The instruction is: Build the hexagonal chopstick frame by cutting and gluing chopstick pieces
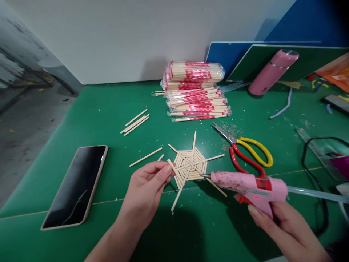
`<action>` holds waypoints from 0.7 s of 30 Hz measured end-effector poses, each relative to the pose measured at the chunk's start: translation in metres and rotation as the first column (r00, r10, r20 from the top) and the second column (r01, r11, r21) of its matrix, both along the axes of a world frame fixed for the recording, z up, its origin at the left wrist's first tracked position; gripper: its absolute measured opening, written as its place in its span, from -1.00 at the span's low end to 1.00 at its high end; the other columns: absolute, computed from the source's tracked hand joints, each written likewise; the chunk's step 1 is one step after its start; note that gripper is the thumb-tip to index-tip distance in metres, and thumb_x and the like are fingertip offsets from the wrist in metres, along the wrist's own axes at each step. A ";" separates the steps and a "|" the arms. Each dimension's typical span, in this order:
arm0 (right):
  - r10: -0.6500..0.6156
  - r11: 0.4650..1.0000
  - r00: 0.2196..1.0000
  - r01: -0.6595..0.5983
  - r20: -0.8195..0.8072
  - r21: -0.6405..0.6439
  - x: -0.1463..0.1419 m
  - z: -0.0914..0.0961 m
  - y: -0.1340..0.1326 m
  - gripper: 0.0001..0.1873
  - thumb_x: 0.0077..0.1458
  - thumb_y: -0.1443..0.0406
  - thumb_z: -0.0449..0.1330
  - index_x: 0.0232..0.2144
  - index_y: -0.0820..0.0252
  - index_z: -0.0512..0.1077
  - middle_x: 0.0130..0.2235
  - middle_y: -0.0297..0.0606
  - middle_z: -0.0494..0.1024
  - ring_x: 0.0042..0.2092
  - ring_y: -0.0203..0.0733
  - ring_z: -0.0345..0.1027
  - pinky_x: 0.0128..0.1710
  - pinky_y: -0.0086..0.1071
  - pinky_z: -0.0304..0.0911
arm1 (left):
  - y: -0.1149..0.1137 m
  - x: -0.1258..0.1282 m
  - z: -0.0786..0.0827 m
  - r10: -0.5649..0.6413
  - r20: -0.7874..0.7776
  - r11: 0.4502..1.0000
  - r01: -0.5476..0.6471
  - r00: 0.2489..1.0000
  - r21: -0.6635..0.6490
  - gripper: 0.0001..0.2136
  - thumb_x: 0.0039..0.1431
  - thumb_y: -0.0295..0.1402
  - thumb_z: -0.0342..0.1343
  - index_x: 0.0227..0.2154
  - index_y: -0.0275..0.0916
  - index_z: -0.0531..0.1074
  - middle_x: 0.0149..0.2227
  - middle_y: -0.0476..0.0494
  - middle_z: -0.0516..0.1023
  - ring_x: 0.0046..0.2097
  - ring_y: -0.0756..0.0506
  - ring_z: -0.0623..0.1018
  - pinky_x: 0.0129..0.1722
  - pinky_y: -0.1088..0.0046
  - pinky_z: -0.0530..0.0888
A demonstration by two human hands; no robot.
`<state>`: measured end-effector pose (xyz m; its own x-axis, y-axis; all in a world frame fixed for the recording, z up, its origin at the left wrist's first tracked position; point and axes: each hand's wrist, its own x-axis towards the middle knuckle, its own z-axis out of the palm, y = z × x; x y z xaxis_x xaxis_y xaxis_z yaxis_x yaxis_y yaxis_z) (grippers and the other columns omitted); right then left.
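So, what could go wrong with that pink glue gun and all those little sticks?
The pink glue gun in the right hand has a red light glowing, so its metal tip may be hot. It points towards the left hand, which could get burned. Glue might also drip on the stick web. And the gun could bump the scissors just behind it.

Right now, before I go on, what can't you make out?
- Stick web, head view: part of its left side, behind the left hand and the stick it holds.
- Glue gun handle, head view: mostly covered by the right hand.
- Clear glue stick, head view: rear end cut off by the right edge.
- Any glue at the nozzle, head view: too small to tell.
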<state>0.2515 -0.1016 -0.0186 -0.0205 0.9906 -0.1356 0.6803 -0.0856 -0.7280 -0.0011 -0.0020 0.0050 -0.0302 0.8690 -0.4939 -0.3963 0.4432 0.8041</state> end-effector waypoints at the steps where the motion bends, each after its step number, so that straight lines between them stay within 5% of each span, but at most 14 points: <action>1: 0.028 1.000 1.000 -0.028 0.010 0.000 -0.001 0.000 0.000 -0.72 0.01 0.22 0.08 -0.20 0.14 0.38 -0.45 -0.33 0.50 -0.45 -0.27 0.39 -0.51 -0.55 0.33 | 0.000 0.000 0.000 -0.005 0.002 1.000 0.005 1.000 0.002 -0.83 -0.33 -0.42 0.31 -0.60 -0.35 0.46 -0.54 -0.08 0.50 -0.52 0.07 0.40 -0.47 0.58 0.38; 6: 0.076 0.995 0.988 -0.084 0.135 0.057 -0.009 0.007 0.001 -0.78 0.02 0.24 0.04 -0.27 0.15 0.40 -0.38 -0.28 0.52 -0.34 -0.19 0.42 -0.33 -0.46 0.35 | -0.005 0.001 -0.007 -0.154 0.035 0.988 0.153 0.987 0.034 -0.88 -0.20 -0.41 0.26 -0.57 -0.34 0.46 -0.55 -0.06 0.49 -0.50 0.09 0.41 -0.43 0.63 0.36; 12: 0.089 0.994 0.978 -0.100 0.186 0.053 -0.011 0.007 -0.005 -0.81 0.04 0.22 0.02 -0.36 0.15 0.39 -0.39 -0.26 0.53 -0.39 -0.22 0.43 -0.38 -0.50 0.36 | -0.008 0.002 -0.013 -0.253 0.025 0.968 0.253 0.967 0.004 -0.91 -0.12 -0.40 0.20 -0.56 -0.33 0.44 -0.52 -0.07 0.48 -0.45 0.07 0.41 -0.41 0.62 0.34; 21: -0.037 0.999 0.969 0.028 0.244 0.038 -0.006 0.003 -0.019 -0.79 0.02 0.18 0.04 -0.34 0.14 0.39 -0.30 -0.25 0.55 -0.27 -0.14 0.43 -0.26 -0.41 0.37 | -0.007 0.004 -0.016 -0.302 -0.006 0.953 0.302 0.953 -0.023 -0.91 -0.11 -0.39 0.19 -0.57 -0.32 0.44 -0.53 -0.05 0.47 -0.46 0.08 0.39 -0.40 0.61 0.31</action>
